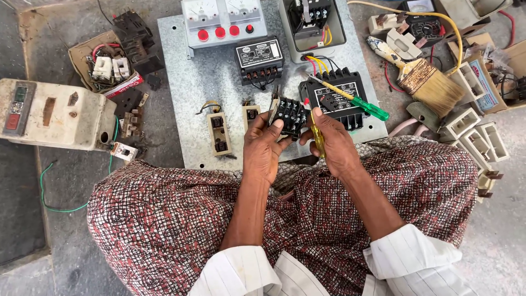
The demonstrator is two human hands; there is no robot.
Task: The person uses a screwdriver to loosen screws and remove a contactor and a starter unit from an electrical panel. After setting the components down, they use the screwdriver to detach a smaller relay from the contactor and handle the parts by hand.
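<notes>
- Centrally, a galvanised metal panel (186,66) lies on the grey concrete floor (504,246), carrying meters and relays.
- Left hand (262,147) grips a black terminal block (289,115) at frame centre.
- Right hand (334,143) clasps a yellow screwdriver (316,134) just beside it.
- Paintbrush (430,82) lies upper right.

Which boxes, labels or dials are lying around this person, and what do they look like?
Meter panel: top centre, grey, two white dials, red buttons.
Black relay: below it, white rectangular label.
Cardboard box: upper left, brown, red-edged, holding switches.
Printed carton: right edge, blue-and-red side.
Black meter: top right, round dial.
</notes>
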